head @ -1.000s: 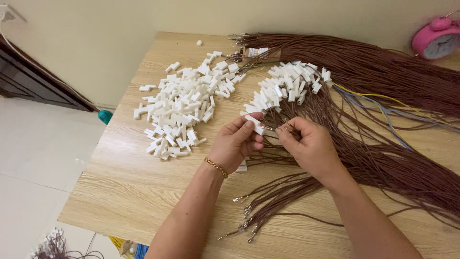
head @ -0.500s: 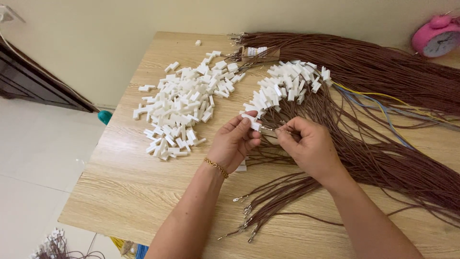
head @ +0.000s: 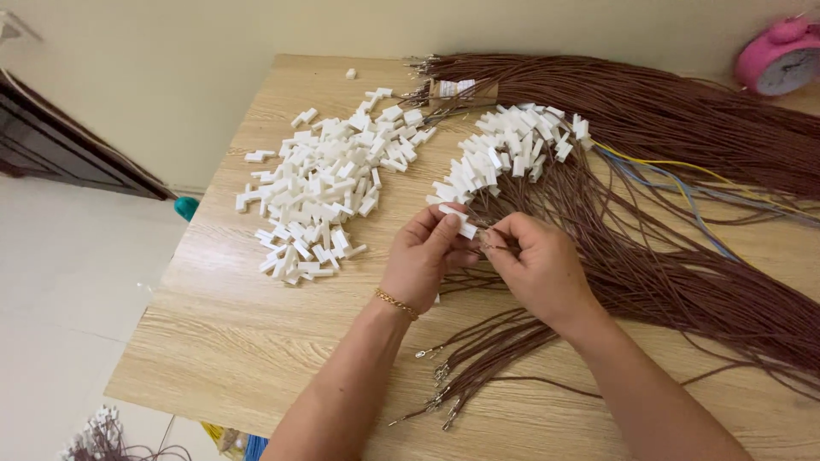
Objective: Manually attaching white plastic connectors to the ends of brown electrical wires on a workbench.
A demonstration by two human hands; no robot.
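- the left hand [head: 424, 260] pinches a small white plastic plug [head: 459, 220] between thumb and fingertips, held just above the wooden table [head: 222, 333].
- the right hand [head: 540, 266] is closed on the end of a thin brown wire [head: 484, 245], its tip right at the plug; the two hands are close together, almost touching at the fingertips.
- a gold bracelet [head: 395, 303] sits on the left wrist.
- to the left of the hands lies a loose pile of white plugs [head: 320, 192], spread over the table top.
- just beyond the hands is a row of wires already fitted with plugs [head: 512, 154], white ends bunched together.
- a thick bundle of brown wires [head: 666, 111] runs along the far edge of the table toward the right, with a few blue and yellow wires [head: 675, 183] beside it.
- under the right forearm more brown wires with bare metal tips [head: 444, 384] fan out toward the near edge.
- a pink alarm clock [head: 781, 55] stands at the far right corner.
- whether the wire tip is inside the plug cannot be told.
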